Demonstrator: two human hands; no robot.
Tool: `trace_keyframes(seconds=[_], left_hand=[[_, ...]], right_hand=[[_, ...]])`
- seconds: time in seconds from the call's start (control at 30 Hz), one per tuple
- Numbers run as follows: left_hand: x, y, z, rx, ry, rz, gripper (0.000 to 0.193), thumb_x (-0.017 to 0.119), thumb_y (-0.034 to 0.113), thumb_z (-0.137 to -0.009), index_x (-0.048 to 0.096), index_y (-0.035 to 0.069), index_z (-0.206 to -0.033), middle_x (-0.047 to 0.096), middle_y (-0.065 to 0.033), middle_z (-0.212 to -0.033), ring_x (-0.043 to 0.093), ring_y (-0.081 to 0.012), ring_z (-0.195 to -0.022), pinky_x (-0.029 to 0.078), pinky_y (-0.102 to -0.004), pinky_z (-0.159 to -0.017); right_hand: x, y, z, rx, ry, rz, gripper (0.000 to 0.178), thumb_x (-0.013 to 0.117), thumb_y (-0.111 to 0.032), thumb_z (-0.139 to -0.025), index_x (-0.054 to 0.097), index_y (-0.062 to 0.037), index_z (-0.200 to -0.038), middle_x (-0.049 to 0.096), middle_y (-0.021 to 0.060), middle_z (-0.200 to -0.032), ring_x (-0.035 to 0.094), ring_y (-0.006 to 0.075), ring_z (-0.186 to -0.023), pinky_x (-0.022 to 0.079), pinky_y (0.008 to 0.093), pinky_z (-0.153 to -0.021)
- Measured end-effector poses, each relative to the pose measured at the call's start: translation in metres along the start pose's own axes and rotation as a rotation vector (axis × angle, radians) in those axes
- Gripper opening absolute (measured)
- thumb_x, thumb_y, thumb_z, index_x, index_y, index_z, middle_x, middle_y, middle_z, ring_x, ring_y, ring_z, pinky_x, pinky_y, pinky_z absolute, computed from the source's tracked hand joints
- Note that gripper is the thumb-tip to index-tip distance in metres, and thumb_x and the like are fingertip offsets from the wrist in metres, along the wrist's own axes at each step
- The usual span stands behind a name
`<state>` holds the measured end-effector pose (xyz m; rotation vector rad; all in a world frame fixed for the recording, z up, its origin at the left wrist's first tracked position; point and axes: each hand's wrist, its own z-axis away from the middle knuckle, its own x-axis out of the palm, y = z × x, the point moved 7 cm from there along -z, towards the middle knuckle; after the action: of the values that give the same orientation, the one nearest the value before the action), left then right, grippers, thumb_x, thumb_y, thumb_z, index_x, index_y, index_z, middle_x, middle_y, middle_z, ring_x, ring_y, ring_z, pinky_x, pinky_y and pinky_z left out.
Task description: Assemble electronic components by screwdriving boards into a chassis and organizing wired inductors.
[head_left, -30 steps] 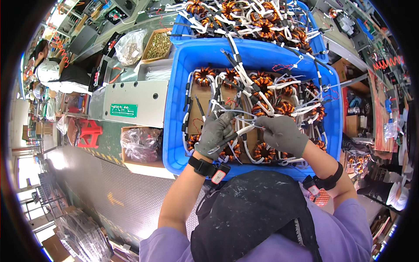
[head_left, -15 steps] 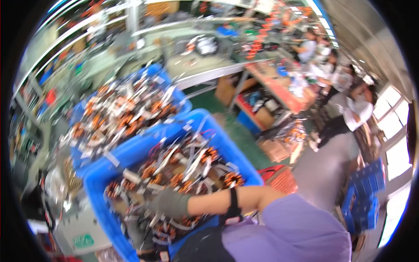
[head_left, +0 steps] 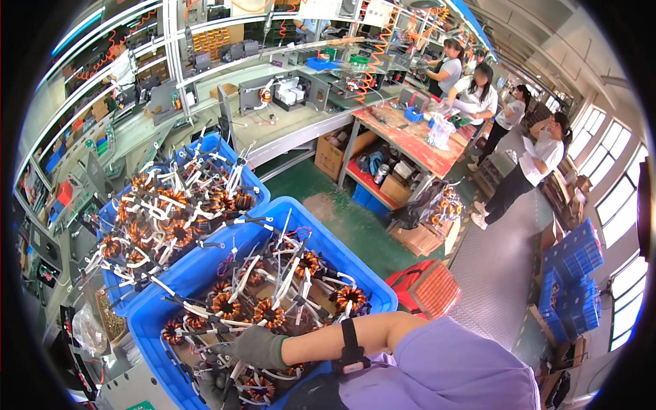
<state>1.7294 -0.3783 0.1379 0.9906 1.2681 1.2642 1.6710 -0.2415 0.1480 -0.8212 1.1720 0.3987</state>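
Note:
My right hand (head_left: pixel 260 347), in a grey work glove, reaches into the near blue bin (head_left: pixel 342 256). Its fingers are closed among the white and black leads of copper-wound ring coils (head_left: pixel 268 313); what they grip is hidden. Lower in the bin, near its left wall, my left hand (head_left: pixel 217 388) is gloved too and partly covered by leads. Its fingers look curled, but anything in them cannot be made out. One coil (head_left: pixel 260 388) lies just right of it, another (head_left: pixel 348 298) near the bin's right wall.
A second blue bin (head_left: pixel 256 184), heaped with similar coils, adjoins the near one. Beyond stand a workbench (head_left: pixel 301 130) and a red-topped table (head_left: pixel 403 140). A red crate (head_left: pixel 434 287) stands right of my bin. Several people stand farther off; blue crates (head_left: pixel 570 287) are stacked at the right.
The view has shifted and steadied from blurred to sharp. Both gloved hands remain inside the near bin among the coils, with little visible change in their place there.

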Motion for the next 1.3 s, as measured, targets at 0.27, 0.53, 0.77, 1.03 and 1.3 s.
trace_keyframes(seconds=[0.27,0.53,0.77,1.03,1.3], left_hand=[[0.005,0.014,-0.003,0.618,0.098,-0.432,0.024,0.046,0.019,-0.097,0.059,0.0,-0.104,0.062,-0.0038,-0.089,0.049,-0.0057,-0.066,0.037,-0.0179,-0.054],[0.012,0.037,-0.015,0.586,-0.229,-0.777,0.013,0.059,0.01,-0.078,0.058,0.005,-0.09,0.053,-0.007,-0.076,0.051,-0.0194,-0.064,0.04,-0.0325,-0.057],[0.004,0.018,-0.024,0.259,-0.254,-0.613,0.012,0.059,0.008,-0.075,0.056,0.006,-0.087,0.051,-0.004,-0.073,0.048,-0.0173,-0.057,0.038,-0.0314,-0.052],[-0.019,-0.051,-0.024,-0.372,-0.195,0.315,0.022,0.063,0.007,-0.072,0.058,0.005,-0.094,0.054,0.0015,-0.072,0.049,-0.0096,-0.055,0.04,-0.0241,-0.048],[-0.015,0.0,-0.012,0.52,-0.216,-0.504,0.029,0.063,0.014,-0.08,0.057,0.003,-0.107,0.059,-0.0024,-0.082,0.055,-0.0094,-0.067,0.044,-0.0233,-0.058]], right_hand=[[-0.024,0.006,0.005,0.153,-0.063,-0.298,0.086,0.057,-0.01,-0.081,0.008,-0.0289,-0.149,0.061,0.0155,-0.076,0.064,0.0318,-0.071,0.05,0.0418,-0.06],[-0.008,0.001,-0.001,-0.004,-0.064,0.042,0.015,0.066,-0.012,-0.073,0.063,-0.0006,-0.082,0.063,0.0126,-0.088,0.065,0.028,-0.081,0.052,0.0383,-0.065],[-0.016,-0.005,0.001,-0.022,0.069,0.079,0.016,0.066,-0.013,-0.073,0.063,-0.0008,-0.083,0.06,0.0111,-0.089,0.064,0.0282,-0.078,0.051,0.0371,-0.063],[-0.036,-0.027,0.003,-0.244,0.44,-0.241,0.02,0.061,-0.01,-0.078,0.062,-0.0037,-0.097,0.06,0.0116,-0.096,0.061,0.0272,-0.087,0.049,0.035,-0.075],[-0.036,-0.038,-0.005,-0.38,0.271,-0.852,0.022,0.056,-0.005,-0.083,0.061,-0.0072,-0.105,0.06,0.0111,-0.094,0.059,0.0264,-0.083,0.046,0.0346,-0.072]])
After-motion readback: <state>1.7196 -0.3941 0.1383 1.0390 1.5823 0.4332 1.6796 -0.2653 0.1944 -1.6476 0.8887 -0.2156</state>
